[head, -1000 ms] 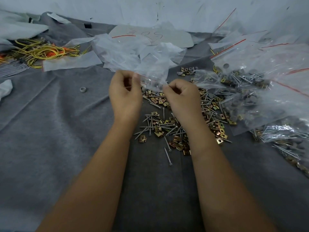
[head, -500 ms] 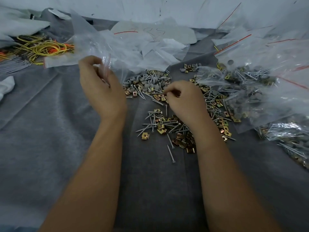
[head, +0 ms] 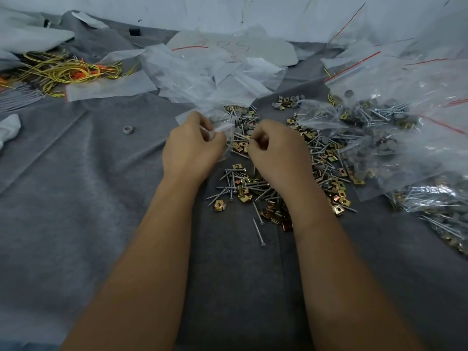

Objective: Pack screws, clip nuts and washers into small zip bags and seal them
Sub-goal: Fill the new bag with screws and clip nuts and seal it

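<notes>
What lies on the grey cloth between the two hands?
In the head view, between the left hand and right hand: gold square clip nuts, silver screws and the clear bag's edge.

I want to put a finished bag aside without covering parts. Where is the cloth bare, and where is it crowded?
Bare grey cloth lies left of the left hand, around the lone washer, and near you between and beside the forearms. Crowded: the loose screws and clip nuts under the right hand, the filled bags right, the empty bags behind.
</notes>
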A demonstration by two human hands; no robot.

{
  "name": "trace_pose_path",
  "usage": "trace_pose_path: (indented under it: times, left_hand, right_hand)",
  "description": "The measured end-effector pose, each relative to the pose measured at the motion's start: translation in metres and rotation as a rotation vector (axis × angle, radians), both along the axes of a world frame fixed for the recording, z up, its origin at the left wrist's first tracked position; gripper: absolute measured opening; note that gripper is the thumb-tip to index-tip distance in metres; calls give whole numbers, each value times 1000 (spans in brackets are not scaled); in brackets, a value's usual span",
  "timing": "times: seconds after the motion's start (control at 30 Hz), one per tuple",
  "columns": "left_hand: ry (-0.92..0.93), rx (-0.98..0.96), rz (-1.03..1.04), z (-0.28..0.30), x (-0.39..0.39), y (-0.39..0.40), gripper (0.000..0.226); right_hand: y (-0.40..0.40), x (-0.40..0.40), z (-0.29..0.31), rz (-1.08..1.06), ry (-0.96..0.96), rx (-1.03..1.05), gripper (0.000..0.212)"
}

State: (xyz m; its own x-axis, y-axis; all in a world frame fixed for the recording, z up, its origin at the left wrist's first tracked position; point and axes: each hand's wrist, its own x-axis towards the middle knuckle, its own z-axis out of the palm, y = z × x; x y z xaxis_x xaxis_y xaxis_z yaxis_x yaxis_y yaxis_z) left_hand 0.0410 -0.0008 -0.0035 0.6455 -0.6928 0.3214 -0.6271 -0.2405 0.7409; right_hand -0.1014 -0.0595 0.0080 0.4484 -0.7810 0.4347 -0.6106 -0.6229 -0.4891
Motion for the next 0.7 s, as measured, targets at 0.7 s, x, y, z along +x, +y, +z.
trace_pose_path:
  times: [0.7]
  left_hand:
    - [59,-162,-80,-3,0,-3,8]
  right_hand:
    - [3,4,-2,81,136,-141,46]
